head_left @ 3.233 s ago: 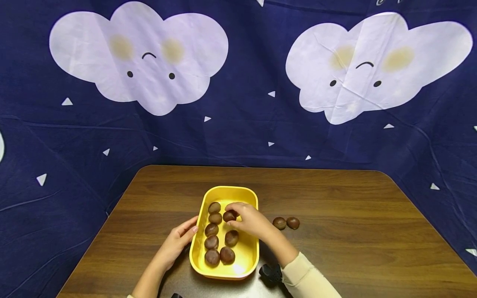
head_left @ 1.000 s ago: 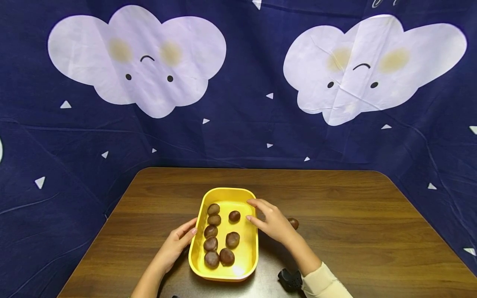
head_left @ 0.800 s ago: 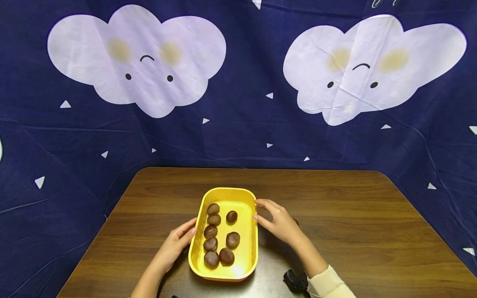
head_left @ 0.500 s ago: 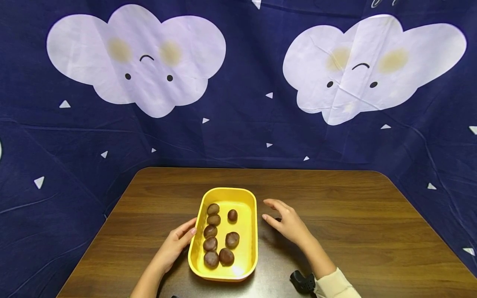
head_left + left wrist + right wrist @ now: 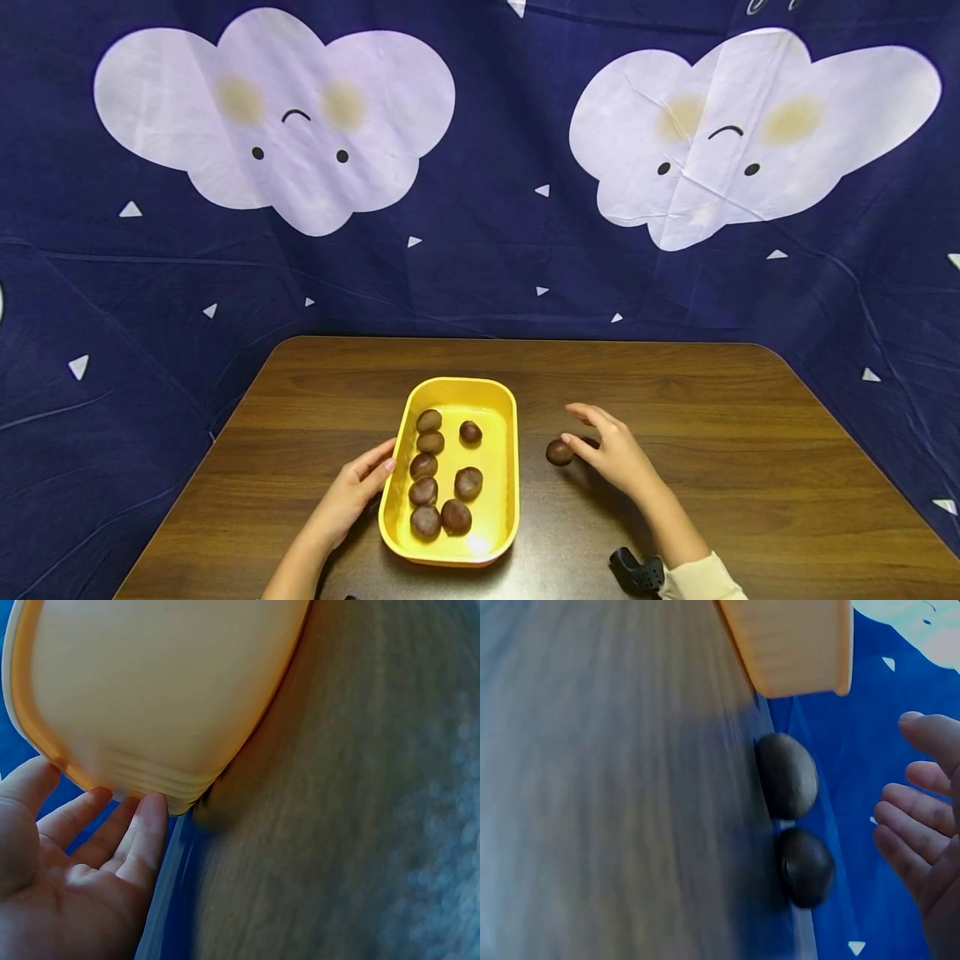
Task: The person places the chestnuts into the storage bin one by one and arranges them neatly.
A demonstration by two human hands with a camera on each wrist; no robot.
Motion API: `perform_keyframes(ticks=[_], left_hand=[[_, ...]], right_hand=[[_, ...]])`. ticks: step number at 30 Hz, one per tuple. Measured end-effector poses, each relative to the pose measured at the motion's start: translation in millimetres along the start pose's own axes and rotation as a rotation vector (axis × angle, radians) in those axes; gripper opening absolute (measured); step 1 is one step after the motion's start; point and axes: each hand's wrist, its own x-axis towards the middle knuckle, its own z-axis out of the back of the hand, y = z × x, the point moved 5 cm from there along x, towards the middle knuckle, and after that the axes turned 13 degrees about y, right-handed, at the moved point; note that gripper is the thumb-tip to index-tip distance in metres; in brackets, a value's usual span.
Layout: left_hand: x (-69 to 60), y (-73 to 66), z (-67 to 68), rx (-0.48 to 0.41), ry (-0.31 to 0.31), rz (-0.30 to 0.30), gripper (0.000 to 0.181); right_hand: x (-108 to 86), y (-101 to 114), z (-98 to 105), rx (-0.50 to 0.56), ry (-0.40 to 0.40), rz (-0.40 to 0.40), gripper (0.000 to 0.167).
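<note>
A yellow container (image 5: 495,475) stands on the table with several brown chestnuts in it. They form a column (image 5: 423,466) along its left wall, with three more to the right, the topmost chestnut (image 5: 470,432) lying apart. My left hand (image 5: 348,496) touches the container's outer left wall with its fingertips, the thumb by the rim. My right hand (image 5: 618,454), fingers loosely bent and holding nothing, hovers over two chestnuts on the table. The left one (image 5: 558,452) shows plainly; the other is mostly hidden by the hand but visible as a dark chestnut (image 5: 807,868) in the right wrist view.
The brown wooden table (image 5: 712,400) reaches back to a dark blue curtain (image 5: 517,258) printed with clouds and triangles. A black wrist device (image 5: 636,572) sits beside the right sleeve (image 5: 705,581).
My right hand has let go of a chestnut inside the container, withdrawn over the right rim and moved right to the two on the table. The left hand has stayed at the wall.
</note>
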Motion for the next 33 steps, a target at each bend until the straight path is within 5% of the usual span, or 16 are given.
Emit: perform_keyframes(ticks=[19, 33], left_hand=[[0.8, 4.2, 1.1, 0.011, -0.027, 0.017, 0.049], [0.6, 1.4, 0.7, 0.012, -0.013, -0.002, 0.049]], right_hand=[[-21.8, -35, -10, 0.011, 0.128, -0.168, 0.040], [-23.3, -40, -13, 0.008, 0.139, -0.163, 0.033]])
